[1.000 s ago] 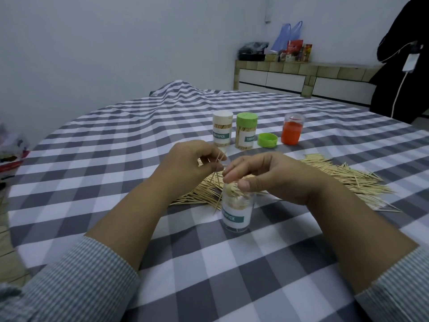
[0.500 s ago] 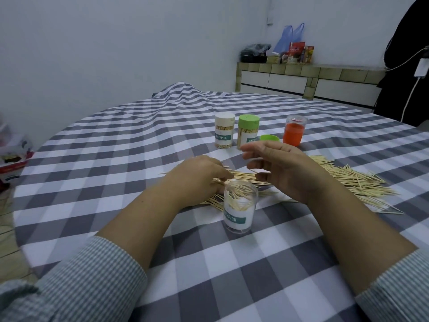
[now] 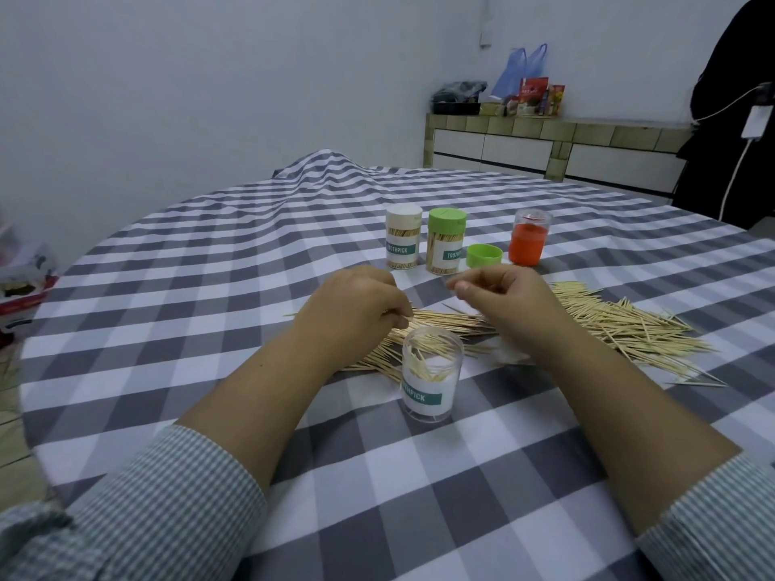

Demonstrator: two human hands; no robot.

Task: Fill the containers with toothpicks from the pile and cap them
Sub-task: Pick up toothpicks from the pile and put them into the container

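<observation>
Open container: a clear container (image 3: 432, 379) stands uncapped on the checked tablecloth (image 3: 209, 287), near the person and between the two forearms, partly filled with toothpicks that lean inside it.
Pile: the toothpick pile (image 3: 608, 325) lies just beyond the container and spreads far to the right — its near edge reaches the container's far rim.
Left hand: the left hand (image 3: 356, 306) sits on the left end of the pile, just left of and beyond the container mouth, fingers curled down, pinching a few toothpicks.
Right hand: the right hand (image 3: 511, 299) hovers over the pile, right of and beyond the container, fingers loosely curled; I cannot tell whether it holds anything.
Far row: a white-capped container (image 3: 403, 237) and a green-capped container (image 3: 446, 241) stand side by side, both full — to their right a loose green cap (image 3: 484, 256), then an orange container (image 3: 529, 236).
</observation>
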